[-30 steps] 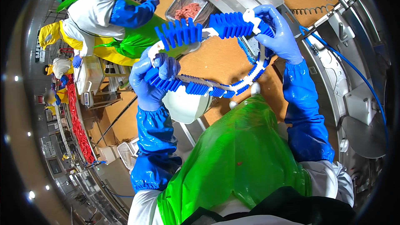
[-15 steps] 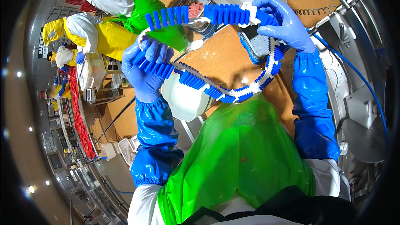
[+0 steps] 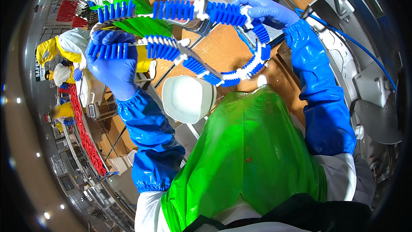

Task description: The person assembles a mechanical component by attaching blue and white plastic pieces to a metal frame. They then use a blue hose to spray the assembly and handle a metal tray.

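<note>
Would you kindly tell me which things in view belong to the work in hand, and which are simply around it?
In hand:
- blue-and-white segmented loop, held up off the floor
- left hand and right hand, both gripping it

Just around:
- white tub
- blue hose
- red strands

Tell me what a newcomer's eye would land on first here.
First, probably the blue-toothed white plastic loop, held up between the blue-gloved left hand and blue-gloved right hand. Below it spreads the person's shiny green apron. Farther off, at the left, runs a long band of bright red pieces.
</note>
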The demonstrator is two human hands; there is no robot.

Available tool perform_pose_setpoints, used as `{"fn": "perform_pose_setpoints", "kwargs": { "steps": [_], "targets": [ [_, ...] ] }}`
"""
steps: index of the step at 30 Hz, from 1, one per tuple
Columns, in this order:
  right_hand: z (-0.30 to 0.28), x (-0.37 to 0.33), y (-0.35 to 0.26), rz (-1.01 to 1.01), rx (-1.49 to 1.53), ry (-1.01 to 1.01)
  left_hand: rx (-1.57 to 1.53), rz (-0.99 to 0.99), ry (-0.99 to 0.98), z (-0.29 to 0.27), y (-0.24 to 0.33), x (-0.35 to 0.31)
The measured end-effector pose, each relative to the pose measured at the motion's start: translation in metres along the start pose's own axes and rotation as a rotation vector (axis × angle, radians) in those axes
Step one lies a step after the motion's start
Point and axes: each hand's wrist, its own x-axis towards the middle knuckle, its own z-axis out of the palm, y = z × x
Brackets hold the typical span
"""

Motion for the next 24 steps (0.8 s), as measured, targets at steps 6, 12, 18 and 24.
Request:
{"fn": "perform_pose_setpoints", "kwargs": {
  "steps": [6, 12, 18, 24],
  "targets": [
    [0.001, -0.001, 0.04, 0.061, 0.227, 0.103, 0.039, 0.046, 0.035, -0.002, 0.019, 0.005],
    [0.003, -0.007, 0.075, 0.04, 0.101, 0.142, 0.063, 0.016, 0.059, -0.002, 0.029, 0.018],
    [-0.001, 0.002, 0.097, 0.094, 0.081, 0.15, -0.079, -0.118, -0.055, 0.014, 0.02, 0.018],
    [0.009, -0.003, 0.092, 0.026, 0.183, 0.184, -0.039, -0.06, -0.079, 0.022, 0.015, 0.013]
  ]
}}
